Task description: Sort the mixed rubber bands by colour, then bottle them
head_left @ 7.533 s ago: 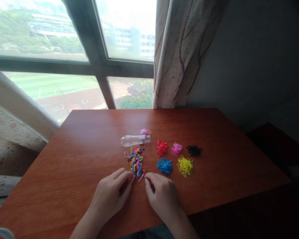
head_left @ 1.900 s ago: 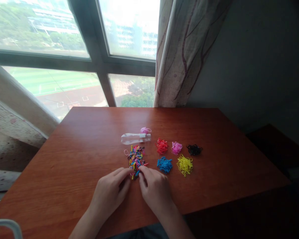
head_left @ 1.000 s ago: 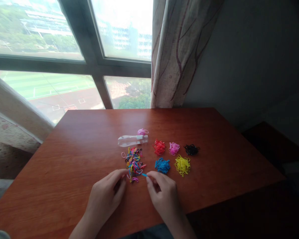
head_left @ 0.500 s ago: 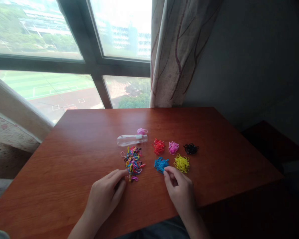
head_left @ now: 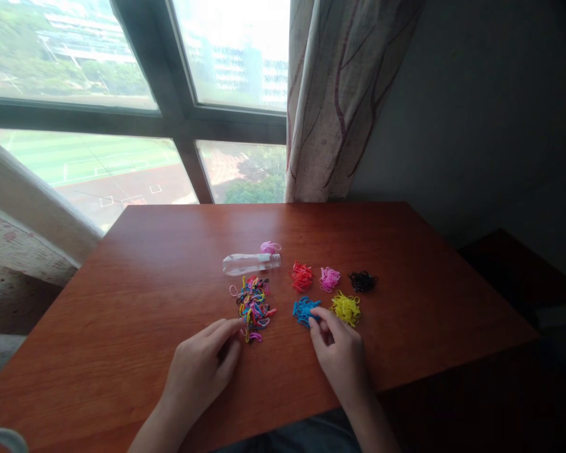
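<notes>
Small coloured loops that look like rubber bands lie on the table in piles. With its index finger stretched out, my left hand (head_left: 205,358) touches the near left side of a mixed-colour pile (head_left: 253,305); its thumb is apart. At the near right edge of a blue pile (head_left: 305,311) is my right hand (head_left: 342,349), thumb and index tips slightly apart, with no loop visible between them. A yellow pile (head_left: 346,308) sits just beyond its knuckles. Further back are a red pile (head_left: 302,277), a pink pile (head_left: 329,279) and a black pile (head_left: 362,281).
Behind the mixed pile a clear plastic bottle (head_left: 245,264) lies on its side, with a pink cap-like piece (head_left: 268,247) behind its neck. The brown wooden table (head_left: 170,251) meets a window and curtain (head_left: 330,126). A pale curved rim (head_left: 4,435) shows at the lower left.
My right index finger has lifted a little and parted from the thumb over the blue pile. My left hand stays at the mixed pile. The view has shifted very slightly.
</notes>
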